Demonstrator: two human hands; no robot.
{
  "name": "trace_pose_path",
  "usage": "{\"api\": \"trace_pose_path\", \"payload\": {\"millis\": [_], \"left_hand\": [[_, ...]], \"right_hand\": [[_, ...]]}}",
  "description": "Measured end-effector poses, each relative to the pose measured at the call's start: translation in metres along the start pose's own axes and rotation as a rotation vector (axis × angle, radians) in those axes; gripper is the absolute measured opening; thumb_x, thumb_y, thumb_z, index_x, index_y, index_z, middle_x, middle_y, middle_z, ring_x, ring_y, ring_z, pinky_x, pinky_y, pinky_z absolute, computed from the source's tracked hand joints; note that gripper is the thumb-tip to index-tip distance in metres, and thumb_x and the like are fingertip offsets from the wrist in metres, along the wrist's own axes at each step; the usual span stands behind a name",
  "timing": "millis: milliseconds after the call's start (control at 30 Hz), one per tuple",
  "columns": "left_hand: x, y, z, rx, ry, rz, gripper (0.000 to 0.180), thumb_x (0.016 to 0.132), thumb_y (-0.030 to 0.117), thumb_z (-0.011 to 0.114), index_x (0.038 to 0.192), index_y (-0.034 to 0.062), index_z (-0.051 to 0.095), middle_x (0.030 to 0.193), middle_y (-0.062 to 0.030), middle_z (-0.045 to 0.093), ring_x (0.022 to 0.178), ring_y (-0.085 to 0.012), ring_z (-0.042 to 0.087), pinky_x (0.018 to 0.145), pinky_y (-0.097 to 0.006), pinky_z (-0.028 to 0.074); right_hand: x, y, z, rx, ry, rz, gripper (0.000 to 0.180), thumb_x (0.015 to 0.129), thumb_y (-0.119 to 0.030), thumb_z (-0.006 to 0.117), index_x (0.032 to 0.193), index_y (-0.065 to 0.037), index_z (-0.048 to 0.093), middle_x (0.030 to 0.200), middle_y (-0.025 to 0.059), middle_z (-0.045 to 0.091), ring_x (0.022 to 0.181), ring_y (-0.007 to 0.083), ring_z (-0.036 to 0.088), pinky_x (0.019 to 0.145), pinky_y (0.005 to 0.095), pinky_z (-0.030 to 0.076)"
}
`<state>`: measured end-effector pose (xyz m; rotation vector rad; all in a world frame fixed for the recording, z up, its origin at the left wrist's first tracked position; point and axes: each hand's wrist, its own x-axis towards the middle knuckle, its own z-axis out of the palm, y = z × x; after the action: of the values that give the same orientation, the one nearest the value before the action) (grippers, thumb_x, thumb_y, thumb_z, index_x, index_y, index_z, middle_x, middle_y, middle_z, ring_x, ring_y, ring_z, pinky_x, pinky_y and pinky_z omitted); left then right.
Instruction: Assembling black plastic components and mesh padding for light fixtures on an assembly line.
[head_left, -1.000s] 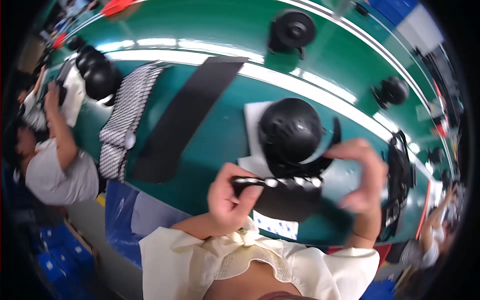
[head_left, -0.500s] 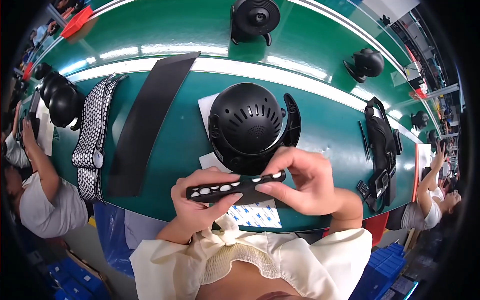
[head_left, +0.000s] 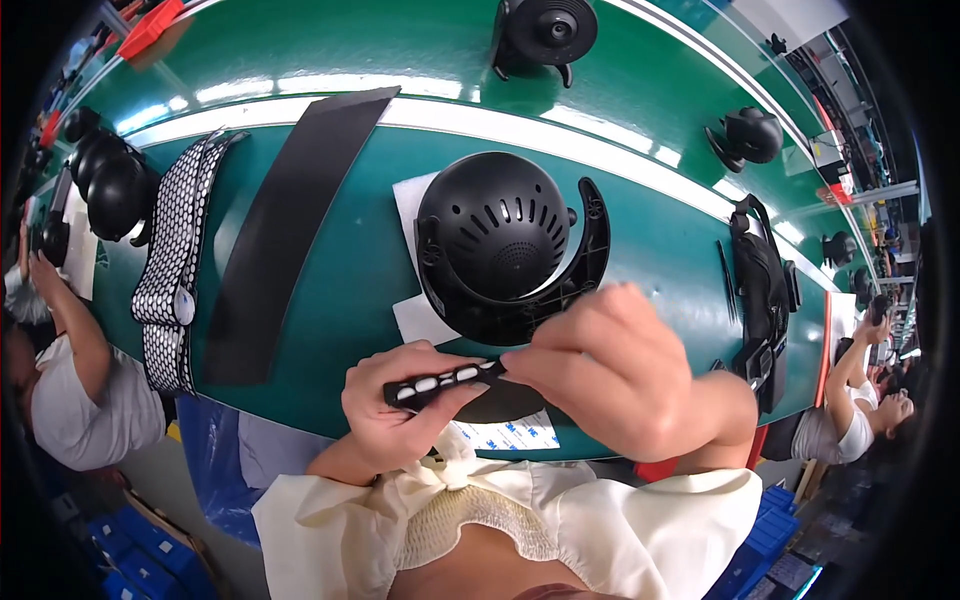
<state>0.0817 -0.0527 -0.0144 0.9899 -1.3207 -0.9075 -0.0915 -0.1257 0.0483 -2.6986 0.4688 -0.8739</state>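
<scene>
My left hand (head_left: 385, 400) grips a black, thin-edged piece (head_left: 432, 384) with a row of white oval pads along its edge, held up close to my body. At the piece's right end my right hand (head_left: 620, 370) is closed in a pinch, slightly blurred; whatever lies between its fingertips is hidden. Just beyond the hands stands a black ball-shaped housing (head_left: 495, 235) with vent slots and a curved bracket (head_left: 592, 240) around it. White sheets (head_left: 408, 195) lie under the housing. Beneath my hands is a white sheet with blue print (head_left: 520, 432).
On the left lie a long black strip (head_left: 285, 230) and a curled sheet of white pads (head_left: 172, 255). Black straps and parts (head_left: 765, 290) and a thin dark tool (head_left: 726, 280) are at right. More round devices (head_left: 555, 30) stand across the bench. Co-workers sit both sides.
My right hand has turned over, its knuckles now upward, and its pinch has shifted left along the piece's padded edge. The view has moved slightly. My left hand keeps its grip.
</scene>
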Motion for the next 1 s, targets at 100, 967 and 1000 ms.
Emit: {"api": "trace_pose_path", "payload": {"millis": [100, 967, 1000], "left_hand": [[-0.006, 0.001, -0.001, -0.034, 0.065, -0.129, 0.017, 0.065, -0.005, 0.066, 0.080, -0.0021, 0.057, 0.067, -0.0087, 0.062, 0.059, -0.0084, 0.058, 0.051, -0.019, 0.043], [-0.001, -0.028, -0.022, -0.096, -0.145, -0.013, 0.012, 0.068, 0.003, 0.064, 0.070, -0.0012, 0.053, 0.132, -0.0291, 0.019, 0.126, -0.0393, 0.016, 0.099, -0.037, 0.020], [-0.001, -0.029, -0.022, -0.103, -0.142, -0.010, 0.011, 0.068, 0.002, 0.063, 0.070, -0.0017, 0.053, 0.132, -0.0291, 0.020, 0.125, -0.0393, 0.017, 0.098, -0.037, 0.021]], "right_hand": [[-0.007, -0.005, 0.012, -0.141, 0.064, -0.090, 0.036, 0.046, -0.012, 0.054, 0.077, 0.006, 0.057, 0.072, 0.0109, 0.051, 0.060, 0.0177, 0.045, 0.047, 0.0263, 0.033], [0.041, 0.028, 0.044, 0.422, 0.037, 0.402, 0.030, 0.071, 0.009, 0.059, 0.096, 0.002, 0.044, 0.079, 0.0054, 0.057, 0.074, 0.0062, 0.054, 0.060, 0.0164, 0.039], [0.040, 0.029, 0.043, 0.496, 0.050, 0.432, 0.031, 0.071, 0.010, 0.058, 0.096, 0.001, 0.042, 0.080, 0.0065, 0.056, 0.073, 0.0065, 0.053, 0.060, 0.0166, 0.039]]}}
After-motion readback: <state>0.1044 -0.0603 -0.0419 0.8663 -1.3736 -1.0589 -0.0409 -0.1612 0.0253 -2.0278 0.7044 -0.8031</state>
